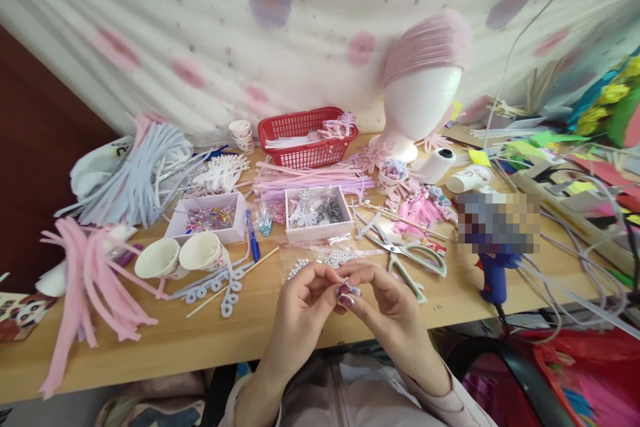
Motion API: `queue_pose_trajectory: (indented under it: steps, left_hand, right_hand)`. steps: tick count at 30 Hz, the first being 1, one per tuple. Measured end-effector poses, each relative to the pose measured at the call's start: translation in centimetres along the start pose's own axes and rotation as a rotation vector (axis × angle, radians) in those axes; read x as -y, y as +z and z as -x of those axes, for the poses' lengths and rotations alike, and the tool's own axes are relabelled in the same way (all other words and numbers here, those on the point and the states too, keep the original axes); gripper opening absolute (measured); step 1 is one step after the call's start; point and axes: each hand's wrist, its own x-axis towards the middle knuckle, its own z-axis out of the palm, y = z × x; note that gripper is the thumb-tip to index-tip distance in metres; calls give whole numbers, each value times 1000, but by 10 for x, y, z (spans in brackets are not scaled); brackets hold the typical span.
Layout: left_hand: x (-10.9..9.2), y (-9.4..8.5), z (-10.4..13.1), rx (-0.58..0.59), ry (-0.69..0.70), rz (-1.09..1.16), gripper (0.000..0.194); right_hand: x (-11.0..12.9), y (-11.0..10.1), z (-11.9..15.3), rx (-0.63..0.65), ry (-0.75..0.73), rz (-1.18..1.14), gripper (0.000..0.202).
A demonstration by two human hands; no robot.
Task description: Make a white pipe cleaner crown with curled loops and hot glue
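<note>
Here, the left hand (306, 303) and right hand (391, 307) pinch a tiny pale-lilac piece (355, 291) of unclear material, mostly hidden between them, over the tan wooden table (220, 345); a loosened pinch could drop it among the round silvery-white beads (339, 259) just beyond.

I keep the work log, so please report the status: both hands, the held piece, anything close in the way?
Left hand and right hand together, both pinching. Small pale piece between them, mostly hidden. Open scissors close beside right hand.
</note>
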Motion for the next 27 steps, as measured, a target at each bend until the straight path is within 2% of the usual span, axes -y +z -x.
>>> queue_pose_trajectory:
  steps: [5, 8, 10, 11, 14, 17, 22, 27]
  left_hand:
    - [-11, -10, -2, 86, -183, 14, 38]
    - [-15, -15, -2, 109, -265, 28, 41]
    - [-17, -16, -1, 93, -288, 34, 42]
    - [-18, -16, 0, 80, -299, 39, 44]
    - [-20, -16, 1, 50, -331, 52, 48]
    - [-19, -18, 2, 35, -324, 42, 48]
    - [-19, -24, 2, 22, -304, -5, 45]
    - [-26, -26, 3, 82, -315, -32, 49]
  right_hand:
    - [2, -3, -9, 154, 97, -155, 24]
    - [0, -4, -9, 97, 84, -161, 16]
    - [0, -6, -9, 65, 18, -63, 13]
    - [2, -7, -8, 89, -19, 28, 14]
    - [9, -9, -10, 269, -119, 327, 14]
    - [12, -8, -16, 393, -260, 496, 12]
    - [11, -7, -23, 421, -381, 675, 14]
    - [10, -6, -23, 411, -432, 649, 13]
